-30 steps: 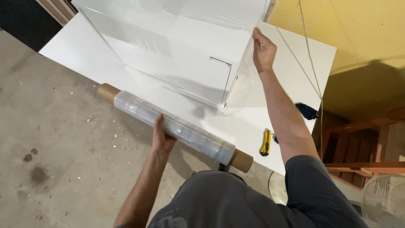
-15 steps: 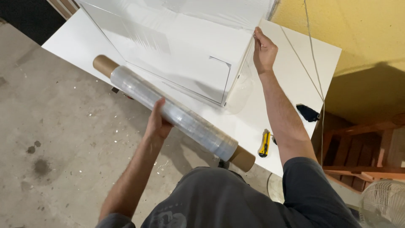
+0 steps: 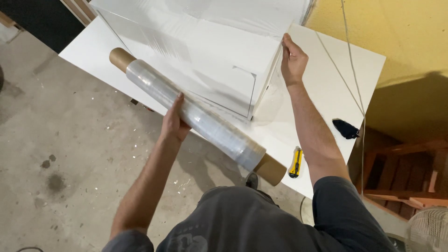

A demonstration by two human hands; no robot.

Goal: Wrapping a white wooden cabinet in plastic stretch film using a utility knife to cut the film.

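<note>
My left hand (image 3: 175, 122) is wrapped around the middle of the film roll (image 3: 196, 114), fingers curled over its top, holding it off the table in front of my chest. The roll slants from far left to near right, with a brown cardboard core sticking out at both ends; the far end sits over the table's left edge, the near end just left of the knife (image 3: 295, 163). My right hand (image 3: 292, 59) is further out and to the right, well apart from the left, pressed against the right corner of the white box (image 3: 210, 56), thumb and fingers pinching clear film against that edge. I cannot tell how tightly it grips. A sheet of film runs from that corner down toward the table, faintly visible below my hand.

The box stands on a white table (image 3: 336, 79), between my two hands and beyond the roll. The yellow knife lies on the table's near edge, beside my right forearm. A small black thing (image 3: 346, 129) rests at the table's right edge. A thin cord (image 3: 351, 70) crosses the table's right side. Concrete floor (image 3: 70, 163) lies to the left, a yellow wall (image 3: 401, 32) far right.
</note>
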